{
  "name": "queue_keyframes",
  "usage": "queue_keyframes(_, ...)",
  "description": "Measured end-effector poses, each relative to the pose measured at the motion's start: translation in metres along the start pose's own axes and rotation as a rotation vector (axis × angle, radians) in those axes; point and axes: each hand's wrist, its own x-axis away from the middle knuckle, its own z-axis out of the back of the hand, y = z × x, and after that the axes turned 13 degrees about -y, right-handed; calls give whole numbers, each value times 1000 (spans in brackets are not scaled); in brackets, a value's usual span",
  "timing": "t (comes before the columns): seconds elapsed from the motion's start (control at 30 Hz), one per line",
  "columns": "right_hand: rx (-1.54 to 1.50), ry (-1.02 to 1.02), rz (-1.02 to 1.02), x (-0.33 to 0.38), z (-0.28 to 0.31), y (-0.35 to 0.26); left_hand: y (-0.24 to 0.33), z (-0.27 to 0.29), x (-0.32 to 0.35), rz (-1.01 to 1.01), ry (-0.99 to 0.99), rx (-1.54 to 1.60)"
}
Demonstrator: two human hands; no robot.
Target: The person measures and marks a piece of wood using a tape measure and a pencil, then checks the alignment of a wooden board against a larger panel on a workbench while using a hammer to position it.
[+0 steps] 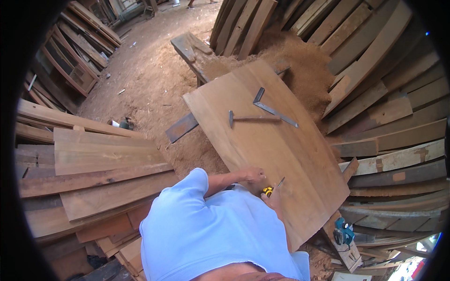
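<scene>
A wide wooden panel [276,154] lies in front of me, tilted across the view. My right hand [274,200] is at its near left edge, closed round a small yellow and black tape measure [267,191]. From the same hand sticks a thin pointed pencil [281,181]. Just to the left, my left hand [254,175] rests at the panel's edge with its fingers curled; what they grip, if anything, is too small to tell. Farther up the panel lie a hammer [255,119] with a wooden handle and a metal try square [275,111].
A teal power tool [343,232] sits on a wooden support at the lower right. Stacked boards [110,154] stand close on my left, and leaning planks [398,140] line the right. Beyond the panel is a rough bench [190,49] beside heaped sawdust [304,65].
</scene>
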Motion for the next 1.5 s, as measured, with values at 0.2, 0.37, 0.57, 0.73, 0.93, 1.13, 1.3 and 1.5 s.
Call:
queue_keyframes(0.2, -670, -18, 217, -14, -3, 23, 9, -38, 9, -23, -261, 911)
queue_keyframes(0.37, -467, 46, 18, 7, 12, -68, 13, -35, 6, 31, -244, 968)
queue_keyframes(0.57, -176, 237, -30, -19, 0, -44, 1, -24, -3, 14, -240, 996)
queue_keyframes(0.73, -213, 122, 117, -2, 9, -68, -4, -14, 10, -179, -88, 894)
queue_keyframes(0.93, -263, -51, 43, 18, 36, -54, -31, 58, 19, -611, 233, 1105)
queue_keyframes(1.13, -38, -60, 37, 53, 67, 5, -55, 214, 145, -589, 896, 1342)
queue_keyframes(1.3, 140, -40, 43, 27, 64, -12, -107, 212, 171, 38, 1466, 712)
queue_keyframes(1.5, 228, 11, 67, -29, 51, -126, -137, 86, 73, -35, 1205, 851)
